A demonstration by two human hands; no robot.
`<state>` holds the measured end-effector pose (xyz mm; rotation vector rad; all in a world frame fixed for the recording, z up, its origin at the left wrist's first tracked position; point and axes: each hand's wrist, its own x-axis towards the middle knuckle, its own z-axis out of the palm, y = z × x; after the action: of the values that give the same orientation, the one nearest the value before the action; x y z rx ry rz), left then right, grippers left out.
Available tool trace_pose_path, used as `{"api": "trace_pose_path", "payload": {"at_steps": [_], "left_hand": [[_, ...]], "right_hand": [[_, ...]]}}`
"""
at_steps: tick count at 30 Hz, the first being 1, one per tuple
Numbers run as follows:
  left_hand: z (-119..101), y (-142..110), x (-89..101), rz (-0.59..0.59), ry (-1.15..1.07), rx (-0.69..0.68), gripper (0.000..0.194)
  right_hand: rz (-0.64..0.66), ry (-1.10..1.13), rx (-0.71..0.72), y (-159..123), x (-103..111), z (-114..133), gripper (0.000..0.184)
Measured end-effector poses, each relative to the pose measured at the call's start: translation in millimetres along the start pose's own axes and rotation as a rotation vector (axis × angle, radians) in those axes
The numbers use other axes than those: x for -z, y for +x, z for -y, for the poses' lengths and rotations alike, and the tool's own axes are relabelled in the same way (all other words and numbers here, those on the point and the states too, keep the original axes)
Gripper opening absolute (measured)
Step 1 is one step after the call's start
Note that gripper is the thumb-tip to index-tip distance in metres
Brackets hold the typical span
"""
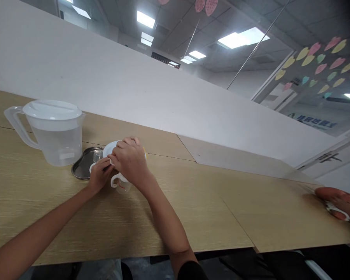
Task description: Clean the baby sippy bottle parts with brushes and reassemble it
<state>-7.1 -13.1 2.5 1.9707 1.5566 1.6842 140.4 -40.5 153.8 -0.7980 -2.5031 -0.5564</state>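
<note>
My left hand (100, 174) is closed, its fingertips meeting those of my right hand at a small white piece, mostly hidden. A bit of white also shows beside the left fingers. My right hand (130, 158) is curled from above, covering most of what it grips. Just below it stands a small clear cup (123, 187) with red print and a white curved handle (114, 180). Behind the hands a white round dish or lid (109, 148) is partly covered. At the left lies a kidney-shaped metal tray (82, 166), with a small clear plastic piece (98, 155) on it.
A large clear pitcher (56, 142) with a white lid and handle stands left of the tray. The wooden table (175, 210) runs along a white partition (151, 101). At the far right, a person's hand (345, 206) is near a reddish round object (332, 192).
</note>
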Motion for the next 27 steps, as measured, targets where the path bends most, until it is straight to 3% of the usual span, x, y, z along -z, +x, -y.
{"api": "trace_pose_path", "payload": {"at_steps": [10,22,27], "left_hand": [[2,0,-1.8,0.000,0.017,0.000,0.028],[23,-5,-11.5,-0.056,0.078,-0.177,0.025],[23,-6,-12.4,-0.059,0.090,-0.163,0.029]], "right_hand": [[-0.118,0.035,-0.018,-4,11,-2,0.028],[-0.264,0.091,-0.136,-12,29,-11,0.029],[-0.317,0.125,-0.153,-16,33,-16,0.029]]}}
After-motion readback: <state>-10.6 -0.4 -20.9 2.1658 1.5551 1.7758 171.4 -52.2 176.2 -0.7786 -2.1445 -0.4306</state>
